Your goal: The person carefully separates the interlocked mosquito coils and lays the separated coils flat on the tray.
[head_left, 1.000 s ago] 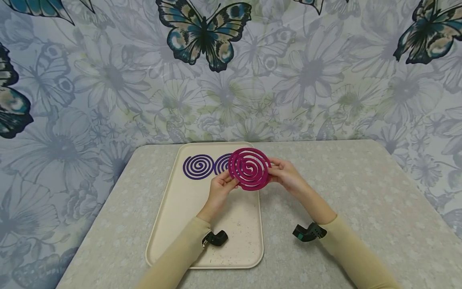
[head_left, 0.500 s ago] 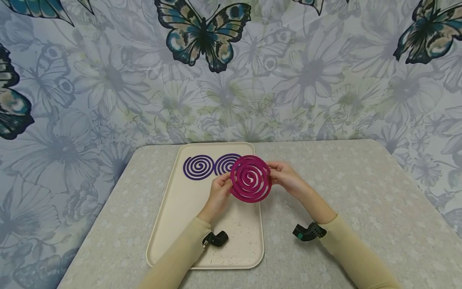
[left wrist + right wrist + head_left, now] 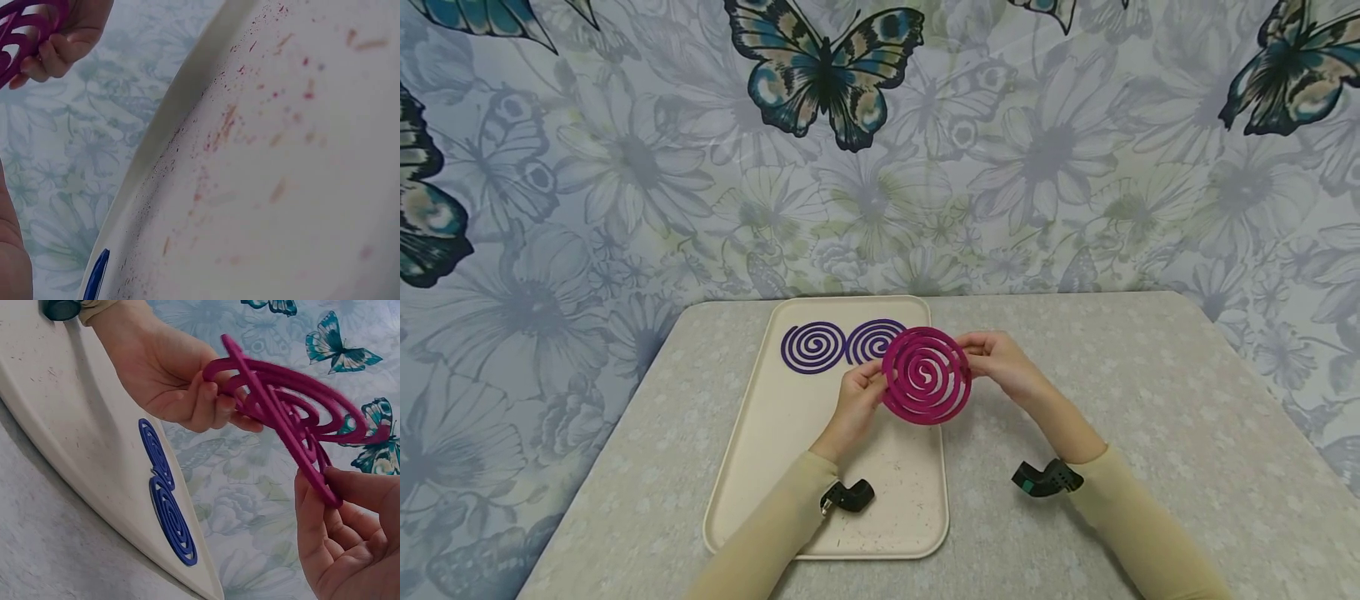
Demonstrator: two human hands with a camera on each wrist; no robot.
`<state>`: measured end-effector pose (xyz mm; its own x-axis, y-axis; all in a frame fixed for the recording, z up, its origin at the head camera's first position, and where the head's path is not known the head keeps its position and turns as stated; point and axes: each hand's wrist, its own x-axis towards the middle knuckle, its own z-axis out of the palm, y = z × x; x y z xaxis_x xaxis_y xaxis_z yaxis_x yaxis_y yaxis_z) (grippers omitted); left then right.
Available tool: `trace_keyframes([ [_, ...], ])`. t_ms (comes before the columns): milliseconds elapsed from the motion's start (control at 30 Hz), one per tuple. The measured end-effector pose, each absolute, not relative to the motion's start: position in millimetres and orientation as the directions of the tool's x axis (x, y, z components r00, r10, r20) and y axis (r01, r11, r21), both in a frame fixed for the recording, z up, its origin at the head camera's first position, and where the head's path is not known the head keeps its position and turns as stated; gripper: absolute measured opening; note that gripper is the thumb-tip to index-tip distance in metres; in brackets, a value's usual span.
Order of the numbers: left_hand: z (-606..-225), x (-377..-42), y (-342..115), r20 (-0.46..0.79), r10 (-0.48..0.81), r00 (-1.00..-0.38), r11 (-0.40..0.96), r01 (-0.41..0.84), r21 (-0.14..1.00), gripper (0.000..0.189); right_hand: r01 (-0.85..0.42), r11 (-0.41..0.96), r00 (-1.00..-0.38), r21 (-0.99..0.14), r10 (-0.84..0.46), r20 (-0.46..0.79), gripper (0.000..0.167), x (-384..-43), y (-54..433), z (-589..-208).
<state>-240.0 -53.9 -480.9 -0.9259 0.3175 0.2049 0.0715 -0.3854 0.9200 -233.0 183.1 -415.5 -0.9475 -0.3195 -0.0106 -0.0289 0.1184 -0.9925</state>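
Two magenta mosquito coils (image 3: 927,417) are held up over the tray's right edge, overlapping into one disc in the head view. In the right wrist view the magenta coils (image 3: 284,428) are still interlocked but fanned apart, crossing at an angle. My left hand (image 3: 856,404) pinches the left rim between thumb and fingers. Opposite it, my right hand (image 3: 1011,368) pinches the right rim; in the right wrist view this right hand (image 3: 350,540) grips the lower end of one coil. Behind them on the tray lie a purple coil (image 3: 814,347) and a second purple coil (image 3: 871,337), partly covered.
A cream tray (image 3: 767,475) with a raised rim lies on the grey patterned table (image 3: 1120,367). Small coloured crumbs (image 3: 891,492) are scattered over its near right part. A butterfly-print wall covering (image 3: 880,217) stands behind the table's far edge.
Both hands still hold the magenta coils, which have come down and slightly right and tilted. More of the second purple coil shows. The right hand has shifted slightly right.
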Motion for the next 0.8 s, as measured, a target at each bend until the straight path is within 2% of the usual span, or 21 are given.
trace_keyframes([
  [367,-481.7,-240.6,-51.6,0.167,0.410,-0.897,-0.345,0.017,0.938,0.023,0.049,0.038,-0.935,-0.998,-0.350,-0.060,0.022,-229.4,160.9,-430.2],
  [433,-480.8,-240.7,-51.0,0.157,0.405,-0.901,-0.337,0.013,0.941,0.024,0.052,0.036,-0.939,-0.998,-0.339,-0.061,0.027,-228.9,159.6,-430.5],
  [667,-474.4,-243.3,-53.6,0.149,0.301,-0.942,-0.252,0.072,0.965,0.047,0.042,0.100,-0.968,-0.994,-0.242,-0.065,0.034,-228.5,161.5,-430.9],
  [800,-471.5,-242.8,-53.6,0.195,0.205,-0.959,-0.273,0.136,0.952,0.046,0.141,-0.036,-0.915,-0.989,-0.387,-0.116,0.048,-226.7,160.4,-426.9],
])
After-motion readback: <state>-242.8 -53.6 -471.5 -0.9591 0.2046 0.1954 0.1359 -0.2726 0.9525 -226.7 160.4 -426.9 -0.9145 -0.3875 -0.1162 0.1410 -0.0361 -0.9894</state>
